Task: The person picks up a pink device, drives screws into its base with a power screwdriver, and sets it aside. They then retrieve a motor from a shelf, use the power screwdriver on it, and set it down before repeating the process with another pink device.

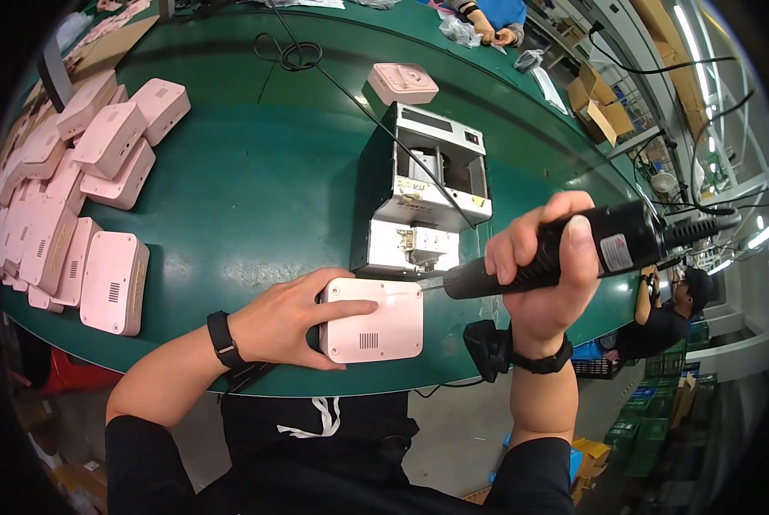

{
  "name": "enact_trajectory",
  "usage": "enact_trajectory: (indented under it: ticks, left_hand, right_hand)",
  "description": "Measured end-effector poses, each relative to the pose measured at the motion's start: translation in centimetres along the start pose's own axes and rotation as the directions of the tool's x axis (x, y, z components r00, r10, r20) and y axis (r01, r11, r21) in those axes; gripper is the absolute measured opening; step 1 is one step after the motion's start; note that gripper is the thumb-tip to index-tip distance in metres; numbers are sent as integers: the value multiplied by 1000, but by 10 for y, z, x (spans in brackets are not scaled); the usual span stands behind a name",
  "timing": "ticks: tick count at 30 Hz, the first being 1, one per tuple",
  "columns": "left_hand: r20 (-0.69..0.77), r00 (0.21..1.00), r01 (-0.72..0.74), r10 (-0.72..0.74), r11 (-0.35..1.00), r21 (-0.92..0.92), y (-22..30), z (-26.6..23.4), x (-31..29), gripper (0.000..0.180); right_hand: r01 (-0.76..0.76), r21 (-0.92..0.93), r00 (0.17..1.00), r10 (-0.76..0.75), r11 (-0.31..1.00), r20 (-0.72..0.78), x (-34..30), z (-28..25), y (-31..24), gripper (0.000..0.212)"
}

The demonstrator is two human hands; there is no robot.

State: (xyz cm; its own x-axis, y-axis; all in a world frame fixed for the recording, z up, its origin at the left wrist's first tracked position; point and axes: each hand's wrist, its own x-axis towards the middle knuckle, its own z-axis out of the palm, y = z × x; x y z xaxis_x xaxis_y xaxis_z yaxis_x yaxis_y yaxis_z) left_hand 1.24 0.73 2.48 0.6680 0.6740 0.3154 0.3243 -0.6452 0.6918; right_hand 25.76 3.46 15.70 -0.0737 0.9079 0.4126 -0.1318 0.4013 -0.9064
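Left hand (283,316) is part open, spread over a pale pink rounded-corner plastic box (393,330): thumb on its near edge, index finger laid across the top face, other fingers at the far edge. Box lies flat on the green tabletop (238,215), right in that grip, vent slots up and on the thumb side of the index fingertip. Right hand (549,257) is closed round a black cylindrical corded power screwdriver (603,221), thumb over the body. Tool is tilted, thin bit pointing left from the right fingers to the box's far right corner; can't tell if it's seated. Boxy black-and-silver metal machine (420,206) sits just beyond the left fingertips, left of the right fingers. Another pale pink box with a round recess (406,83) is past the machine, farther from both hands. Heap of similar pale pink boxes (114,279) is well left of the left fingers. Thin black cable (367,107) hangs across the machine, beyond the fingers.
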Motion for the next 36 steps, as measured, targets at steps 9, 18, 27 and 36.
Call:
enact_trajectory:
  ticks: [9,18,27,36]
  left_hand:
    - [-6,1000,-3,3,1000,13,-3,4,2,74]
    - [-20,1000,-18,19,1000,13,-3,2,0,74]
    - [1,1000,10,-10,999,-30,-7,3,2,75]
    - [0,1000,4,-4,1000,-29,0,1,6,73]
  right_hand:
    - [-5,-39,1000,5,999,-6,-13,-8,24,26]
    - [19,30,1000,-20,999,24,-17,-10,30,28]
    - [-11,50,991,4,999,132,-15,-8,30,27]
    - [-20,98,995,11,995,99,-13,-17,39,22]
